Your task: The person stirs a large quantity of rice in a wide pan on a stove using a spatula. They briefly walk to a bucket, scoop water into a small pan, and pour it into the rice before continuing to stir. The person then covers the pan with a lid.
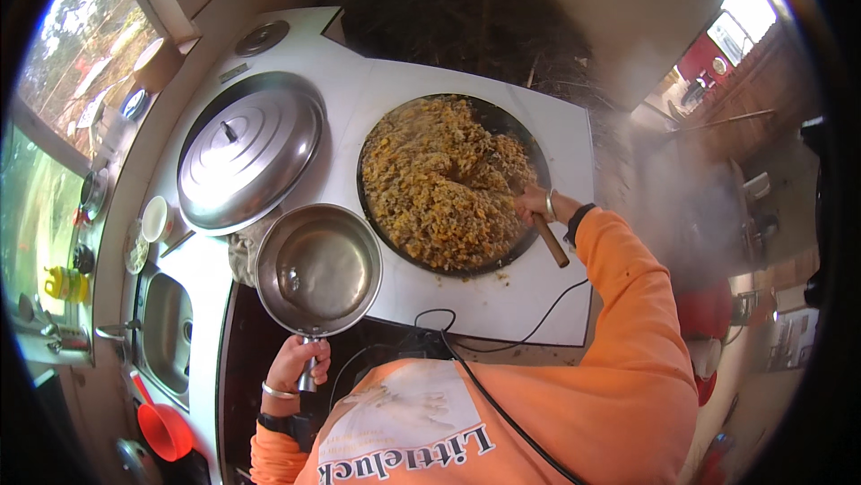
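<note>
My left hand (296, 365) grips the handle of a stainless steel ladle-like pan (319, 266), held level in front of the counter's edge. Clear liquid seems to lie in its bottom. My right hand (533, 202) is closed around a wooden handle (551, 243) whose far end is buried in a yellow-brown grainy food mix (444, 182). This mix fills a large round wok (514, 123) set into the white counter, heaped higher toward the left. Part of the dark wok wall shows at the upper right.
A large metal lid (252, 152) rests tilted over another round opening on the left. Beside it stand a white bowl (157, 219) and a sink (165, 330) with a red plastic dipper (165, 428) below. A black cable (518, 348) crosses the counter's front. Steam drifts at right.
</note>
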Tool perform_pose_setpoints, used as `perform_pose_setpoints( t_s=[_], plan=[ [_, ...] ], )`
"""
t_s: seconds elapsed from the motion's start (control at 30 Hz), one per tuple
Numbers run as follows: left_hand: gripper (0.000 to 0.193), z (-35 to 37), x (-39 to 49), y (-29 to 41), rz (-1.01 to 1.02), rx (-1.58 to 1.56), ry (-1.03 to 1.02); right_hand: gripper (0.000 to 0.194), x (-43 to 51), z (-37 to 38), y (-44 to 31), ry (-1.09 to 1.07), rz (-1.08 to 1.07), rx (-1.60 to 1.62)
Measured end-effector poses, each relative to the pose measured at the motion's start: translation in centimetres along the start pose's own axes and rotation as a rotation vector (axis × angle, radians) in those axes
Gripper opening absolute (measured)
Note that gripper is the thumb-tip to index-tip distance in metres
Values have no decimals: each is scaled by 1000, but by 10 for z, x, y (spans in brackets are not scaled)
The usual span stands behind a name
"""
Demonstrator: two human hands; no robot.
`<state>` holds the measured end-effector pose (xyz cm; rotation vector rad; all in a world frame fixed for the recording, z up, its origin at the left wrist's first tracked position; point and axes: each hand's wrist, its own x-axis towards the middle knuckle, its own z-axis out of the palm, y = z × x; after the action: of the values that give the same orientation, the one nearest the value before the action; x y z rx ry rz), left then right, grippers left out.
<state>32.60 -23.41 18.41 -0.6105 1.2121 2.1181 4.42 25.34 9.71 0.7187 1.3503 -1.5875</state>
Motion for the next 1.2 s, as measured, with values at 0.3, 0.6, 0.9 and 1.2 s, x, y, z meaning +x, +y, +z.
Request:
perform_pose_setpoints(
  t_s=[0.3, 0.6, 0.9, 1.2],
  plan=[
    [17, -23, -5, 10, -40, 71, -95, 22, -126, 84, 87, 513, -317, -783],
    [16, -36, -2, 13, -39, 28, -147, 22, -118, 88, 77, 431, -510, 100],
    [17, -32, 0, 21, -10, 22, -59, 34, -3, 25, -19, 206, -425, 644],
    [21, -13, 8, 15, 23, -46, 77, 43, 31, 9, -101, -16, -290, 58]
  ],
)
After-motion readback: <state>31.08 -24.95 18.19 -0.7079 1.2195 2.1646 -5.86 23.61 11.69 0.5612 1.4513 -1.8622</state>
